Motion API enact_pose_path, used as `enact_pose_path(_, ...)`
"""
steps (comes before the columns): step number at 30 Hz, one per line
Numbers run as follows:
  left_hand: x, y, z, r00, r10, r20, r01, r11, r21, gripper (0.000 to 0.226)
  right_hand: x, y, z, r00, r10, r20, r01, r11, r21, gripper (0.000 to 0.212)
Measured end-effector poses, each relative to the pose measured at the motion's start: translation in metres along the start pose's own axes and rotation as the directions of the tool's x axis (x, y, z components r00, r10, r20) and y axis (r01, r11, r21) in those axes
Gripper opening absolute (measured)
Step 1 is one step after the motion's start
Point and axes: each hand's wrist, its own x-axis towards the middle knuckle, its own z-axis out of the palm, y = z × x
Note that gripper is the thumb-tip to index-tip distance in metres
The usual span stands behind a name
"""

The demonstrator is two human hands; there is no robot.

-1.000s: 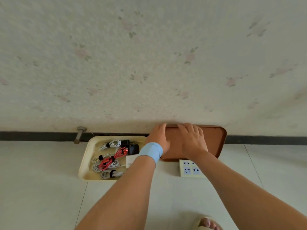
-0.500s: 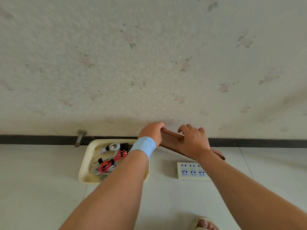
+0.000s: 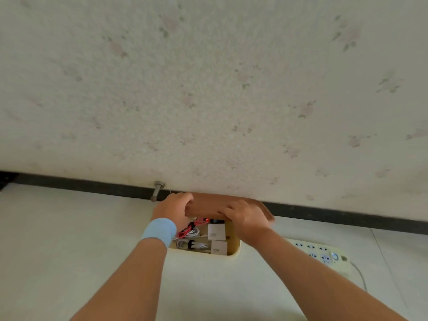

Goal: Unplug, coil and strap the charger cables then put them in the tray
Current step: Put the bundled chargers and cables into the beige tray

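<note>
The coiled charger cables (image 3: 192,237), white ones and a red one, each bound with a black strap, lay inside the shallow cream plastic tray (image 3: 235,250) on the pale floor, with two white charger blocks (image 3: 216,231) beside them at its right end. Over the far half of the cream tray hung a flat brown tray with rounded corners (image 3: 208,206), tilted, its far edge near the wall. The left hand (image 3: 172,209), with a light blue wristband (image 3: 158,230), had its fingers curled round the left end of the brown tray. The right hand (image 3: 245,220) gripped its near edge towards the right.

The cables sat just below and between the two hands, untouched by either. The step looked like covering the filled tray. Done well, the brown tray would be levelled, lined up corner to corner, and lowered evenly so that no coil or block gets pinched under the rim.

A cream power strip (image 3: 322,253) lay on the floor to the right, well apart, and a metal door stop (image 3: 157,189) stood out from the dark baseboard.
</note>
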Motion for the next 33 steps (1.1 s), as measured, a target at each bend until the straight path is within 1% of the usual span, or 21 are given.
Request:
enact_pose_path(2,-0.005,-0.016,0.008,0.994,-0.028,0.104,0.019,0.996,0.084,0.049,0.004,-0.018,0.014,0.993,0.024,0.112,-0.019,0.999,-0.043,0.054)
enact_pose_path(4,-0.006,-0.031,0.022,0.977,-0.079,0.200,0.049,0.987,0.151,0.052,0.006,-0.033,0.024,0.986,0.013,0.164,0.001,0.997,-0.083,0.068)
enact_pose_path(6,-0.004,-0.044,0.038,0.958,-0.133,0.253,0.092,0.981,0.169,0.055,0.006,-0.046,0.036,0.973,-0.012,0.230,0.030,0.997,-0.076,0.079)
enact_pose_path(8,-0.003,-0.055,0.055,0.954,-0.149,0.261,0.102,0.978,0.183,0.060,0.004,-0.055,0.052,0.955,-0.003,0.296,0.015,0.999,-0.040,0.079)
enact_pose_path(10,0.000,-0.062,0.069,0.947,-0.180,0.267,0.131,0.973,0.191,0.072,0.003,-0.061,0.067,0.948,0.025,0.318,-0.036,0.999,0.029,0.075)
enact_pose_path(12,0.004,-0.065,0.079,0.910,-0.229,0.344,0.165,0.964,0.207,0.092,0.005,-0.062,0.081,0.925,0.013,0.379,-0.059,0.992,0.109,0.074)
enact_pose_path(14,0.004,-0.067,0.087,0.852,-0.266,0.450,0.194,0.960,0.200,0.108,0.010,-0.060,0.089,0.890,-0.001,0.457,-0.092,0.979,0.181,0.080)
enact_pose_path(15,0.005,-0.069,0.091,0.835,-0.275,0.477,0.216,0.961,0.176,0.109,0.012,-0.058,0.091,0.882,0.006,0.471,-0.114,0.973,0.200,0.081)
enact_pose_path(16,0.005,-0.070,0.095,0.834,-0.279,0.475,0.243,0.960,0.138,0.106,0.015,-0.056,0.093,0.888,0.030,0.458,-0.134,0.971,0.197,0.079)
enact_pose_path(18,0.006,-0.074,0.103,0.856,-0.307,0.417,0.321,0.946,0.039,0.093,0.019,-0.053,0.097,0.914,0.142,0.381,-0.211,0.967,0.144,0.070)
enact_pose_path(19,0.007,-0.075,0.106,0.862,-0.333,0.382,0.361,0.932,-0.002,0.086,0.021,-0.052,0.098,0.907,0.238,0.349,-0.292,0.950,0.112,0.066)
enact_pose_path(20,0.008,-0.077,0.109,0.862,-0.360,0.357,0.396,0.918,-0.031,0.082,0.023,-0.050,0.099,0.872,0.354,0.338,-0.403,0.912,0.083,0.068)
enact_pose_path(21,0.009,-0.078,0.112,0.858,-0.381,0.344,0.422,0.905,-0.049,0.079,0.024,-0.048,0.099,0.811,0.476,0.339,-0.527,0.847,0.073,0.071)
enact_pose_path(22,0.011,-0.079,0.114,0.854,-0.397,0.337,0.440,0.896,-0.062,0.079,0.026,-0.046,0.099,0.735,0.582,0.347,-0.645,0.759,0.094,0.073)
enact_pose_path(23,0.012,-0.079,0.115,0.851,-0.408,0.330,0.455,0.887,-0.076,0.079,0.027,-0.044,0.099,0.665,0.651,0.365,-0.731,0.668,0.140,0.073)
enact_pose_path(24,0.014,-0.079,0.115,0.852,-0.419,0.315,0.468,0.878,-0.099,0.078,0.029,-0.042,0.099,0.628,0.675,0.387,-0.772,0.604,0.199,0.071)
enact_pose_path(25,0.016,-0.079,0.115,0.853,-0.430,0.294,0.482,0.867,-0.130,0.076,0.031,-0.040,0.100,0.629,0.666,0.400,-0.775,0.577,0.259,0.071)
enact_pose_path(27,0.019,-0.082,0.113,0.852,-0.459,0.251,0.508,0.841,-0.185,0.072,0.036,-0.035,0.100,0.675,0.623,0.395,-0.738,0.565,0.369,0.071)
enact_pose_path(28,0.021,-0.084,0.112,0.851,-0.465,0.243,0.512,0.837,-0.192,0.070,0.037,-0.033,0.099,0.686,0.620,0.381,-0.726,0.558,0.402,0.071)
enact_pose_path(30,0.024,-0.089,0.112,0.852,-0.443,0.280,0.497,0.853,-0.161,0.070,0.038,-0.030,0.101,0.691,0.626,0.361,-0.721,0.558,0.411,0.071)
enact_pose_path(33,0.027,-0.094,0.115,0.843,-0.415,0.342,0.484,0.863,-0.145,0.080,0.032,-0.028,0.110,0.723,0.576,0.382,-0.689,0.642,0.337,0.076)
